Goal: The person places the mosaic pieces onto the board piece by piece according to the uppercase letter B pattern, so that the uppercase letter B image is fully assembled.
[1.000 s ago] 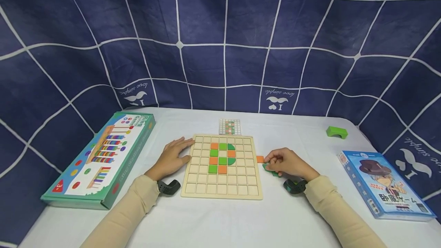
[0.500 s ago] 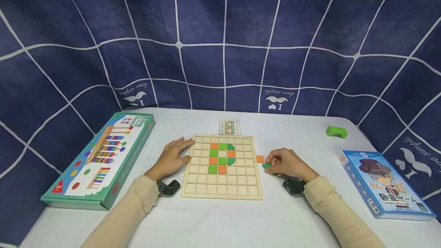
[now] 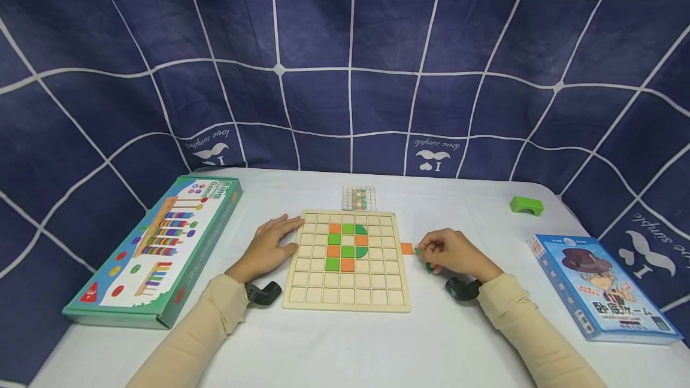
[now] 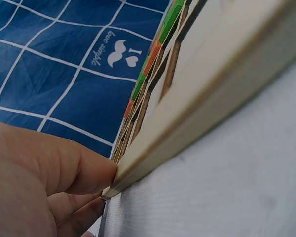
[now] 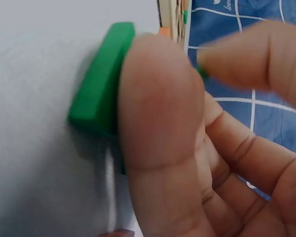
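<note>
A wooden grid board (image 3: 372, 297) lies flat on the table, with orange, light green and dark green tiles (image 3: 348, 252) set in its cells. My left hand (image 3: 268, 248) rests at the board's left edge, fingers extended; in the left wrist view its thumb (image 4: 91, 170) touches the rim. Right of the board, my right hand (image 3: 451, 252) pinches a small dark green tile (image 3: 417, 251) between thumb and index finger, which largely cover it. Another dark green piece (image 5: 101, 79) lies on the cloth beside that thumb. An orange square tile (image 3: 406, 248) sits against the board's right edge.
A small pattern card (image 3: 359, 197) lies behind the board. A green-edged game box (image 3: 162, 244) stands at the left, a blue game box (image 3: 604, 286) at the right. A green arch block (image 3: 527, 206) is at the back right, before the blue curtain (image 3: 323, 100).
My right hand has lifted slightly and turned the dark green tile on edge between its fingers, apart from the other dark green piece. The left hand and the board stay put.
</note>
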`<state>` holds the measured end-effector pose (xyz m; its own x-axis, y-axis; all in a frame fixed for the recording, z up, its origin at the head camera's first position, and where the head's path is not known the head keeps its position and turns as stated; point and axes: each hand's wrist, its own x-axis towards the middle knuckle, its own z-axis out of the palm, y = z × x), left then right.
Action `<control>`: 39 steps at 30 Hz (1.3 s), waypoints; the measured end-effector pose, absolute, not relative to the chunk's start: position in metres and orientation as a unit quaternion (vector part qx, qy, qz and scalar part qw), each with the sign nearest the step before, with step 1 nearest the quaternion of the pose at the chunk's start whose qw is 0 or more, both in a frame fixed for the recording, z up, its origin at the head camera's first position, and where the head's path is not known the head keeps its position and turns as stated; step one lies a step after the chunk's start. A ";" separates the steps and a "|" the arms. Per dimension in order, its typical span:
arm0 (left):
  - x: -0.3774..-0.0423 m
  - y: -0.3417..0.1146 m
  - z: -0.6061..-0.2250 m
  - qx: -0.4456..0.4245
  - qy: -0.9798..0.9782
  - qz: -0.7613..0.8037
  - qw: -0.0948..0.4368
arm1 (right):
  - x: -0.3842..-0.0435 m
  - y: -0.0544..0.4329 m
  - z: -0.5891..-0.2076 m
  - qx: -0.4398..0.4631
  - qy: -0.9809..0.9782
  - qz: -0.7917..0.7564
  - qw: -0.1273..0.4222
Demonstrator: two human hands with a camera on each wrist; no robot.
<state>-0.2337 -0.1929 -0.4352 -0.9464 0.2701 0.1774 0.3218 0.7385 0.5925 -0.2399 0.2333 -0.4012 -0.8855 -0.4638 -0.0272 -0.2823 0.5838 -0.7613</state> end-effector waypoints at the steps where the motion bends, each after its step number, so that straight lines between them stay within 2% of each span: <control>1: -0.234 -0.193 -0.435 -0.159 -0.931 -0.325 0.040 | -0.240 0.234 -0.401 -0.207 0.884 -0.404 0.112; 8: -0.234 -0.193 -0.436 -0.159 -0.931 -0.327 0.040 | -0.240 0.233 -0.399 -0.191 0.879 -0.418 0.127; 18: -0.235 -0.192 -0.435 -0.160 -0.933 -0.321 0.041 | -0.239 0.225 -0.400 -0.214 0.818 -0.496 0.196; 39: -0.237 -0.192 -0.435 -0.162 -0.932 -0.321 0.039 | -0.245 0.173 -0.400 -0.213 0.789 -0.517 0.254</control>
